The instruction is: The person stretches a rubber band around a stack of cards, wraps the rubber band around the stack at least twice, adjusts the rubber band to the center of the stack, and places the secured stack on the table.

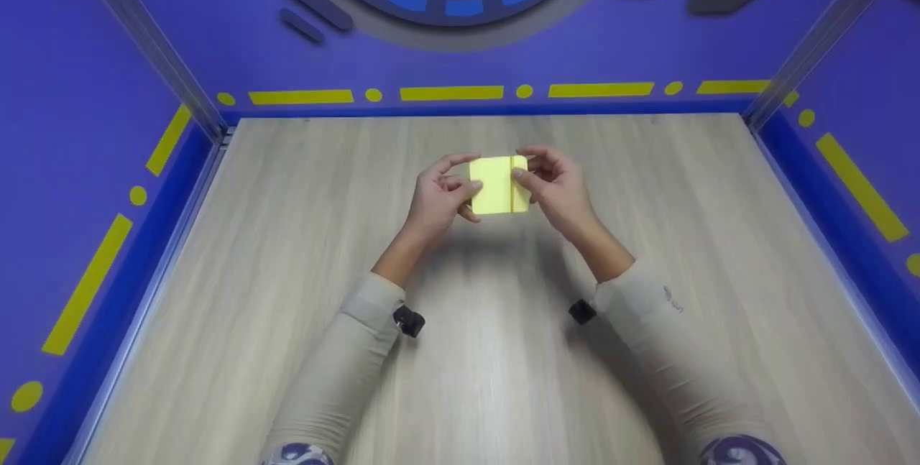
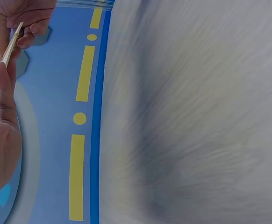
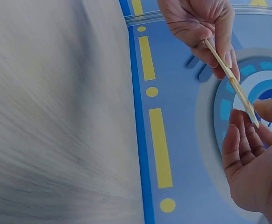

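Note:
A small square yellow notebook (image 1: 493, 188) with an elastic band (image 1: 512, 195) down its right side is held up above the table. My left hand (image 1: 433, 195) pinches its left edge, thumb on the cover. On the other side, my right hand (image 1: 564, 192) grips the right edge, its thumb lying at the band. Both wrist views show the notebook (image 3: 230, 77) edge-on and thin, between the two hands. In the left wrist view my left hand (image 2: 4, 135) is lowest, with the notebook (image 2: 10, 49) reaching up toward the right hand (image 2: 26, 18).
Beneath the hands lies a pale wood-grain table (image 1: 474, 379), with the arms' shadows on it. Blue panels (image 1: 460, 66) with yellow dashes stand at the back and both sides. Metal posts (image 1: 154, 41) rise at the back corners. A small black camera (image 1: 410, 321) sits at each wrist.

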The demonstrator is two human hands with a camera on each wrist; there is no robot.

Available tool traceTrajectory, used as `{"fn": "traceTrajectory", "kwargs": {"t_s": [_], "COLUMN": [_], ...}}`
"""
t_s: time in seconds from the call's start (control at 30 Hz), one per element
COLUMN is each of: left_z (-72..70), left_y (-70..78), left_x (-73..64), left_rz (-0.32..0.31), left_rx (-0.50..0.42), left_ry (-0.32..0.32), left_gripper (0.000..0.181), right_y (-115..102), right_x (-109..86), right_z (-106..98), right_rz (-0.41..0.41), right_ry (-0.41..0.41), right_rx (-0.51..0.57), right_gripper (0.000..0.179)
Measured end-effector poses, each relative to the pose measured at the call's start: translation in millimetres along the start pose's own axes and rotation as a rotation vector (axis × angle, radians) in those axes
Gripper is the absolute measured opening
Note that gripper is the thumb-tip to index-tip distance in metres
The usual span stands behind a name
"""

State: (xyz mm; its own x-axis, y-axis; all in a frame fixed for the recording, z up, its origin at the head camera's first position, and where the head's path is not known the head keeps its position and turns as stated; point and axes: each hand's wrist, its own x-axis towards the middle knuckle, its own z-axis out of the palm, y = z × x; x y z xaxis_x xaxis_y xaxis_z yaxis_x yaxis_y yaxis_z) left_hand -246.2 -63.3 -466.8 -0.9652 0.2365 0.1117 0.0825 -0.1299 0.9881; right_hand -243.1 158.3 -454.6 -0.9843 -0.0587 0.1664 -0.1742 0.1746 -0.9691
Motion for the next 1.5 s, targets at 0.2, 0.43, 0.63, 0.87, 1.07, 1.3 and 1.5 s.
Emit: {"fn": "traceTrajectory", "kwargs": {"t_s": [0.2, 0.43, 0.63, 0.87, 1.07, 1.3, 1.5], "left_z": [2.0, 5.2, 4.6, 1.7, 4.2, 4.5, 6.0], "left_y": [-0.6, -1.2, -2.2, -1.3, -1.6, -2.3, -1.6], "left_x": [-1.3, -1.7, -2.3, -3.1, -3.4, -4.4, -7.0], "left_rz": [-0.016, 0.0, -0.002, -0.005, -0.012, -0.008, -0.015], "left_rx": [0.006, 0.003, 0.014, 0.04, 0.022, 0.043, 0.061], "left_ry": [-0.022, -0.06, -0.058, -0.069, -0.085, -0.087, -0.104], "left_gripper": [0.045, 0.044, 0.043, 0.044, 0.044, 0.042, 0.04], "right_y": [4.2, 3.8, 2.4, 2.7, 0.1, 0.5, 1.6], "right_x": [-0.2, -0.5, -0.4, 1.7, 0.0, -1.2, -3.0], "right_z": [1.6, 2.3, -1.3, -6.3, -2.5, 0.1, -1.9], "right_rz": [-0.001, 0.026, 0.032, 0.022, 0.059, 0.04, 0.056], "right_ry": [-0.014, -0.047, -0.05, -0.041, -0.033, -0.027, -0.025], "right_rx": [-0.009, 0.002, 0.008, 0.021, 0.061, 0.025, 0.006], "right_gripper": [0.027, 0.023, 0.023, 0.024, 0.021, 0.017, 0.017]}}
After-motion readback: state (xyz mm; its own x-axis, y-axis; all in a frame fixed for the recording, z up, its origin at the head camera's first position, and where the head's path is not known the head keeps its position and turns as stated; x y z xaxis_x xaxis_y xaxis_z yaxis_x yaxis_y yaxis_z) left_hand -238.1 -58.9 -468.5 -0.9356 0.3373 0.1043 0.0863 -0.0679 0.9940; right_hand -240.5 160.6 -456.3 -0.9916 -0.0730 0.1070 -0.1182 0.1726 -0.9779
